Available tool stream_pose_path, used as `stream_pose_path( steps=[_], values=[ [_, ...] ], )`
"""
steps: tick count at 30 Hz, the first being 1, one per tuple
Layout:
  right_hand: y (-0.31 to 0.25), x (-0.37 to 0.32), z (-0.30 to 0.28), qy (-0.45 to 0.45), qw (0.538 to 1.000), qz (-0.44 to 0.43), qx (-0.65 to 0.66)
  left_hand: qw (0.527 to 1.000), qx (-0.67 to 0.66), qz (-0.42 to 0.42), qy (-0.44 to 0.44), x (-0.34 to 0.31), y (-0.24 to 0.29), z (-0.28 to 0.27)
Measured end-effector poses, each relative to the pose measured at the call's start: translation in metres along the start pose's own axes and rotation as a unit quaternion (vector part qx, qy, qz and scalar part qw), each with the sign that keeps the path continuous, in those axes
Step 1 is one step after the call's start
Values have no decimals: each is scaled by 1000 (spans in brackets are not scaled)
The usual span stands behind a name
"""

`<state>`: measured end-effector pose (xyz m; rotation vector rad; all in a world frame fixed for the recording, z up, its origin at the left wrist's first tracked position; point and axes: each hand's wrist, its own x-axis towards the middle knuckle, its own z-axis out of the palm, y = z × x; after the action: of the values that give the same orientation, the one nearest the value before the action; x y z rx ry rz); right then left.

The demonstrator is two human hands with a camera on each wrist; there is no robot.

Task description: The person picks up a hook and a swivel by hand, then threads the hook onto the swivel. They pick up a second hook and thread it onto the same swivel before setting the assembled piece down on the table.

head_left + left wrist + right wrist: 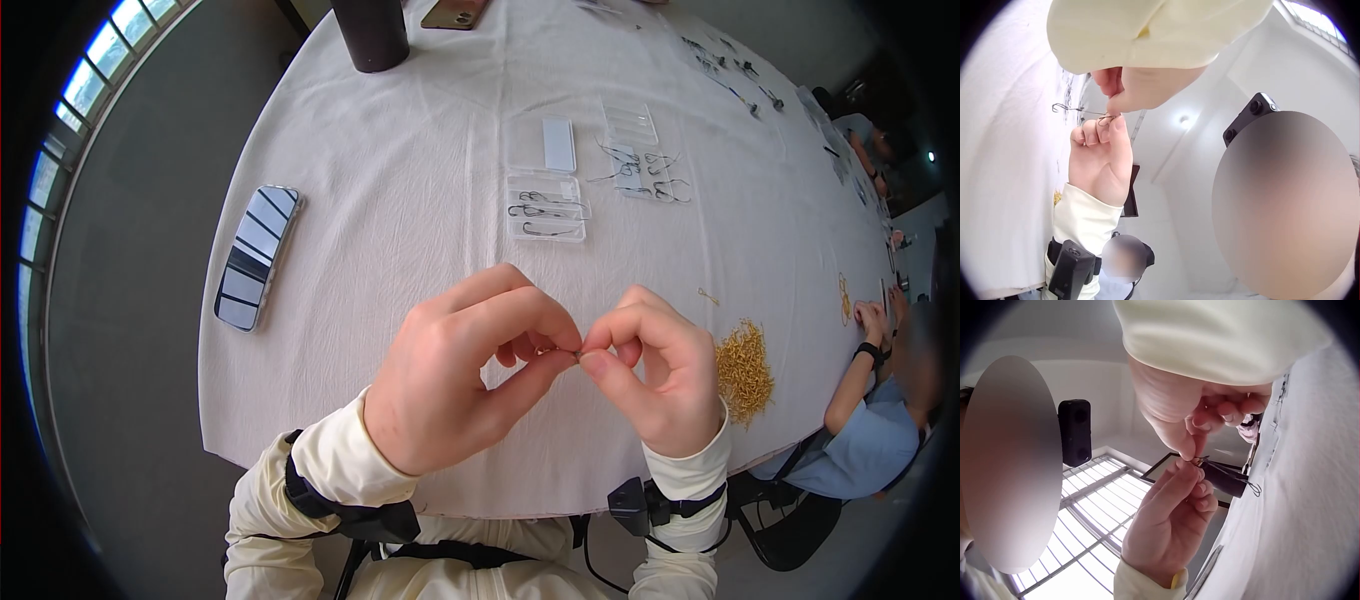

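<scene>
My left hand [470,365] and right hand [655,375] meet above the white tablecloth, thumb and fingertips pinched together over a small fishing hook. The left wrist view shows the dark hook [1105,120] between the two sets of fingertips, with a thin dark shank or line leading to a second bent end [1055,108]. At the pinch in the right wrist view is a tiny gold-coloured piece [1197,460], and dark wire loops [1254,487] stick out beyond it. Fingers cover most of the hook in the head view.
Ahead lie an open clear box of hooks [545,230] and more hooks [668,186] beside a second box. A heap of gold metal pieces [745,375] is at right, with one loose gold clip [708,296]. A phone [257,258] and dark cup [372,35] stand left; another person sits right.
</scene>
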<state>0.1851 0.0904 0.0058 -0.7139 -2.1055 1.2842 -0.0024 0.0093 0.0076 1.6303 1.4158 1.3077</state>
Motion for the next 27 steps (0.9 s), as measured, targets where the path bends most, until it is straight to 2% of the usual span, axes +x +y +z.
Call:
stream_pose_path(
  steps=[7,15,27],
  values=[
    [0,0,3,21,999,-8,-46,1000,6,6,12,-1,-1,-1],
    [-2,0,1,38,997,-20,-69,993,-78,-90,4,-1,2,-6],
    [-2,-1,-3,49,997,-10,-54,975,-186,-120,4,1,-1,-13]
  ],
)
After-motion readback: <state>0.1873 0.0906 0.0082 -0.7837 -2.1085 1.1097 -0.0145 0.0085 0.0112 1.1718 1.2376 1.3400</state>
